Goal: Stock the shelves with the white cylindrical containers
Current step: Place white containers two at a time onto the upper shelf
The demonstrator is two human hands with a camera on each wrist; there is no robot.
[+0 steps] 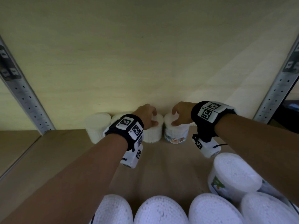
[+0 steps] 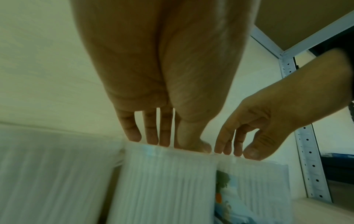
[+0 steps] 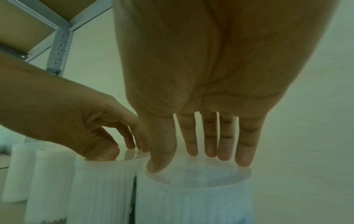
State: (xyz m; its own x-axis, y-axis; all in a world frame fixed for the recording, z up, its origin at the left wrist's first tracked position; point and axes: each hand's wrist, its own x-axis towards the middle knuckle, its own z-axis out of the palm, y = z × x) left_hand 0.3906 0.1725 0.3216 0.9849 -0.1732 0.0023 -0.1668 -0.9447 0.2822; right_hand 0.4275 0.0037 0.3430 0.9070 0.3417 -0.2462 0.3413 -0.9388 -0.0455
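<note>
Several white ribbed cylindrical containers stand in a row at the back of the shelf board (image 1: 64, 151). My left hand (image 1: 154, 118) (image 2: 176, 145) hovers over one plain container (image 1: 152, 133) (image 2: 164, 181), thumb and fingertips touching the top of its lid. My right hand (image 1: 174, 118) (image 3: 191, 162) rests its fingertips and thumb the same way on the lid of the neighbouring container (image 1: 177, 135) (image 3: 193, 201), which carries a "Cotton Buds" label. Both containers are upright and side by side against the back wall. Neither hand wraps round a container's side.
Another container (image 1: 97, 128) stands at the row's left end; one more is mostly hidden behind my left wrist. Several more containers (image 1: 234, 173) crowd the near edge at bottom right. Perforated metal uprights (image 1: 27, 101) (image 1: 273, 94) flank the bay.
</note>
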